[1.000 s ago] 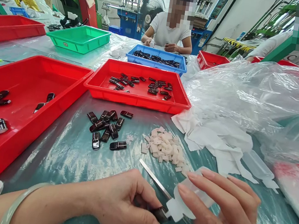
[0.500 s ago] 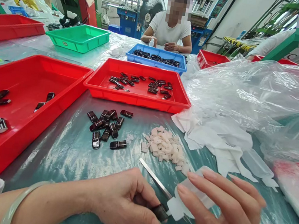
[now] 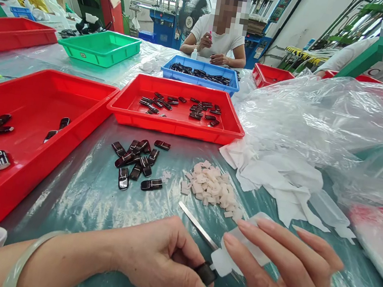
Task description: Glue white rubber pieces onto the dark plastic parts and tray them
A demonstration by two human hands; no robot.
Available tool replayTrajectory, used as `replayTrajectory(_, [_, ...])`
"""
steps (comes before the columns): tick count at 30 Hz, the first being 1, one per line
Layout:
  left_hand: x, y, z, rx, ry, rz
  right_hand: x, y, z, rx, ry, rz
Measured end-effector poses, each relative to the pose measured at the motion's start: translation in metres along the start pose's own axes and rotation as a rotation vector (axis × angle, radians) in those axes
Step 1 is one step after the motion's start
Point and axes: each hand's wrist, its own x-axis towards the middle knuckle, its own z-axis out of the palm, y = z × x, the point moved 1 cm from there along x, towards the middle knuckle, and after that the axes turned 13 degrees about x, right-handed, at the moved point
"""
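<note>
Between thumb and fingers, my left hand [image 3: 167, 260] pinches a small dark glossy piece [image 3: 206, 274]. My right hand [image 3: 286, 277] grips a translucent white squeeze bottle [image 3: 252, 241], tilted so its nozzle end meets the dark piece. Behind the bottle's nozzle lie metal tweezers [image 3: 197, 223], their far end pointing up and left. A pile of small pale flat pads [image 3: 210, 184] lies just beyond my hands. To its left, several similar glossy dark pieces [image 3: 135, 159] are heaped on the table.
Red trays [image 3: 175, 129] [image 3: 48, 160] holding dark pieces stand ahead and at left. Beyond are a blue tray [image 3: 200, 81] and a green tray [image 3: 101, 48]. White cloths [image 3: 275, 180], another bottle [image 3: 331, 210] and clear plastic bags [image 3: 320, 119] lie at right. A person [image 3: 216, 37] sits opposite.
The bottle and my right hand have shifted slightly left, and the nozzle now sits on the dark piece's upper face. Across the table, the person has raised one hand holding something pink.
</note>
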Motion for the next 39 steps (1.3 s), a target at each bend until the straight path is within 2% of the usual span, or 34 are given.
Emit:
replayTrajectory(11, [0.003, -0.002, 0.001, -0.036, -0.04, 0.001, 0.011, -0.007, 0.007, 0.104, 0.14, 0.108])
replayTrajectory(20, [0.002, 0.0, 0.002, -0.026, -0.023, -0.005, 0.011, 0.0, 0.005, 0.116, 0.057, 0.076])
replayTrajectory(25, [0.001, -0.001, 0.001, -0.029, -0.018, -0.007, 0.011, 0.0, 0.007, 0.105, 0.125, 0.085])
replayTrajectory(29, [0.002, -0.001, 0.001, -0.054, -0.017, 0.0, 0.011, 0.0, 0.004, 0.109, 0.069, 0.09])
replayTrajectory(39, [0.001, -0.001, 0.0, -0.072, -0.033, 0.01, 0.011, 0.001, 0.003, 0.115, 0.048, 0.096])
